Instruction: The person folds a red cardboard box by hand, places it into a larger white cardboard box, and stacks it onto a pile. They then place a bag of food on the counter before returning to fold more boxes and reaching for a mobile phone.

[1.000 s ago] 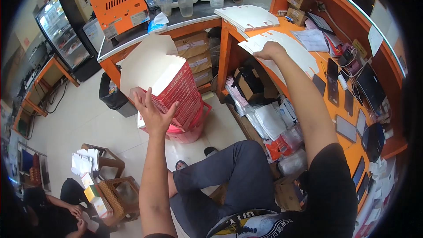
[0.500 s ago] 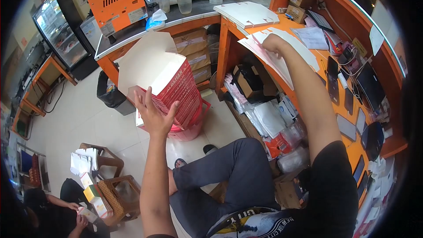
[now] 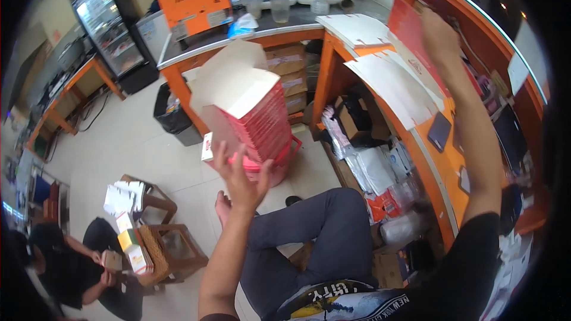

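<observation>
My right hand [image 3: 441,41] is raised above the orange desk [image 3: 447,160], closed on the edge of a flat cardboard box blank [image 3: 410,38] whose red printed side shows. Under it lies a pile of white box blanks [image 3: 395,86]. My left hand [image 3: 241,179] is empty, its fingers spread, just in front of a tall nested stack of red printed boxes [image 3: 262,122]. The top box gapes, its white inside and flaps showing. Below the stack is a pink-red tub [image 3: 279,169].
Another white blank pile [image 3: 357,28] lies at the desk's far end. A phone [image 3: 439,132] rests near the desk edge. Plastic packs [image 3: 372,169] fill the space underneath. At lower left, a co-worker [image 3: 71,261] handles a small box by wooden stools [image 3: 166,249].
My right hand has lifted one blank off the pile, up and to the right, turning its red side into view. My left hand has dropped lower, in front of the box stack. The view has shifted.
</observation>
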`<action>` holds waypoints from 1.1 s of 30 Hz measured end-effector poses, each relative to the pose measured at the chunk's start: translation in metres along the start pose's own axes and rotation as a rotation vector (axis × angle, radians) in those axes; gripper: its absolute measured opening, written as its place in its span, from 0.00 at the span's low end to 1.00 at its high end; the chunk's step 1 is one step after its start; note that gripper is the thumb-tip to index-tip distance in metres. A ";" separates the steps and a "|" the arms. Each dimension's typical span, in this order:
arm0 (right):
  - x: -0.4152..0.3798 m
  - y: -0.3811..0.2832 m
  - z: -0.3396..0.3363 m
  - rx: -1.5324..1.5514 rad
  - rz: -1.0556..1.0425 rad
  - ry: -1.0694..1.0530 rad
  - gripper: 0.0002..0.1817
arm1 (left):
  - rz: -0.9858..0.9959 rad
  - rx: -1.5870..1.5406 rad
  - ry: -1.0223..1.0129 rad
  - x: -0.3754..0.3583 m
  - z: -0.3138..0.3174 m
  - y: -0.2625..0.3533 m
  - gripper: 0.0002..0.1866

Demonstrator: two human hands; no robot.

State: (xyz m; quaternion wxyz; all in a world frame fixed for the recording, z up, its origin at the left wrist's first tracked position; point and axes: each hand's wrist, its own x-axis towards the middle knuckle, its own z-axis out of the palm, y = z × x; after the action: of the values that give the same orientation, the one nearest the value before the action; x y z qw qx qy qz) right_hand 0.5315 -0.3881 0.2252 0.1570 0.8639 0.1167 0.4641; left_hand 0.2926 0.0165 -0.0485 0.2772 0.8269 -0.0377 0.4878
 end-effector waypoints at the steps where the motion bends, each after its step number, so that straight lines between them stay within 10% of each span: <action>1: -0.004 -0.010 -0.032 0.154 -0.057 0.089 0.10 | -0.004 -0.042 -0.006 -0.002 -0.002 0.010 0.39; 8: -0.104 -0.096 -0.229 0.752 -0.508 0.153 0.07 | 0.145 -0.275 -0.091 0.032 -0.031 0.107 0.46; 16: -0.163 -0.147 -0.302 1.414 -0.196 -0.164 0.00 | 0.104 -0.374 0.056 0.008 -0.103 0.141 0.64; 20: -0.182 -0.184 -0.287 1.537 0.008 -0.295 0.04 | -0.285 -0.493 -0.337 -0.031 -0.130 0.139 0.65; 24: -0.196 -0.215 -0.266 1.445 -0.156 -0.250 0.02 | -0.664 -0.280 -0.516 -0.067 -0.154 0.144 0.31; 28: -0.214 -0.226 -0.285 1.472 -0.143 -0.190 0.07 | -0.401 0.044 -0.383 -0.072 -0.196 0.134 0.24; 33: -0.188 -0.224 -0.331 1.077 -0.773 0.347 0.33 | -0.058 0.363 -0.459 -0.046 -0.279 0.152 0.19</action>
State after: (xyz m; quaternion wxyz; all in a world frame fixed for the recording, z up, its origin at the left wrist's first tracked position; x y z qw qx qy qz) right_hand 0.1390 -0.1923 0.1684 -0.1610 0.6312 0.6546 0.3836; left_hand -0.0010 0.0163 0.0809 0.1228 0.9524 0.0125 0.2787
